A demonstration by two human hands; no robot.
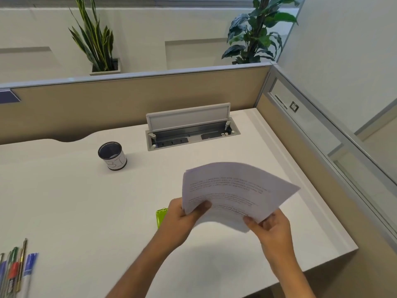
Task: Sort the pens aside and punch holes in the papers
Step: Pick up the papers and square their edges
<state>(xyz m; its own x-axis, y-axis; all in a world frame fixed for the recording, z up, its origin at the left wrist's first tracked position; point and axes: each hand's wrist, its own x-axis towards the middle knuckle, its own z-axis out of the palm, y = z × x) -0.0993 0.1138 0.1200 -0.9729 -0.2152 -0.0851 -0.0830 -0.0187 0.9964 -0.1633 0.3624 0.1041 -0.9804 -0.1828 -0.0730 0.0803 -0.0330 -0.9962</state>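
A stack of printed papers (234, 190) is lifted above the white desk (86, 201), fanned and tilted. My left hand (182, 218) pinches its near left corner, thumb on top. My right hand (270, 229) grips the near right edge. A lime-green object (160, 216), probably the hole punch, lies on the desk just left of my left hand, mostly hidden behind it. Several pens and markers (15, 272) lie side by side at the desk's near left corner.
A black mesh pen cup (112, 155) with a white label stands mid-desk, nothing showing above its rim. An open cable hatch (191, 132) sits at the back. Beige partition walls (129, 100) close off the back and right. The desk edge (322, 265) runs close at the right front.
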